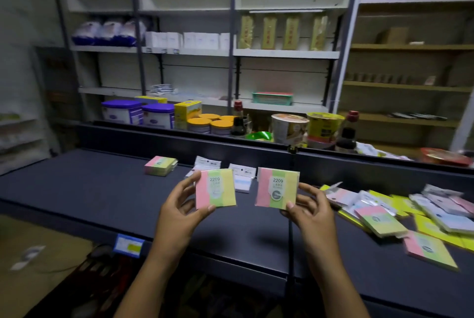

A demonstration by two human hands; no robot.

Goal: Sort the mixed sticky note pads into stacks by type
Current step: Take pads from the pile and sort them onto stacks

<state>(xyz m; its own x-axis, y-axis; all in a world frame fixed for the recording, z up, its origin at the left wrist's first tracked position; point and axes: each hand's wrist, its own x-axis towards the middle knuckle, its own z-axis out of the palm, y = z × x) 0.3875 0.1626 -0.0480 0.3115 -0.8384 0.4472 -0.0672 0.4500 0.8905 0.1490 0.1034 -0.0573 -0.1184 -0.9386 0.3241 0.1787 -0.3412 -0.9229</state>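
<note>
Two tri-colour sticky note pads, each striped pink, green and yellow and printed "2209", are held up side by side above a long dark shelf (102, 189) in a stockroom. Largest in view, the shelf runs beneath both hands and carries everything else in the sort. Beyond the held pads, past the shelf's raised back edge, stand purple-lidded tubs (139, 113), orange-lidded jars (210, 122), instant noodle cups (307, 127) and dark sauce bottles (346, 132), blurred by the wide lens.

To the right of the right hand, and partly below it, an unsorted heap (415, 212) of wrapped pads sprawls across the shelf: yellow ones, pale blue-and-pink ones and more of the striped kind, overlapping at angles. Up and to the left of the left hand, a sorted stack (160, 165) of striped pads sits on its own, well apart from the heap. Directly behind the two held pads, between the hands, lie a few white packets (242, 176), partly hidden.

The left hand (179, 212) pinches the left pad (215, 189) between thumb at its lower edge and fingers at its left side, face up and nearly square to the camera. The right hand (311, 215) grips the right pad (277, 188) likewise, thumb on its lower right corner, the pad tilted slightly. The two pads do not touch.
</note>
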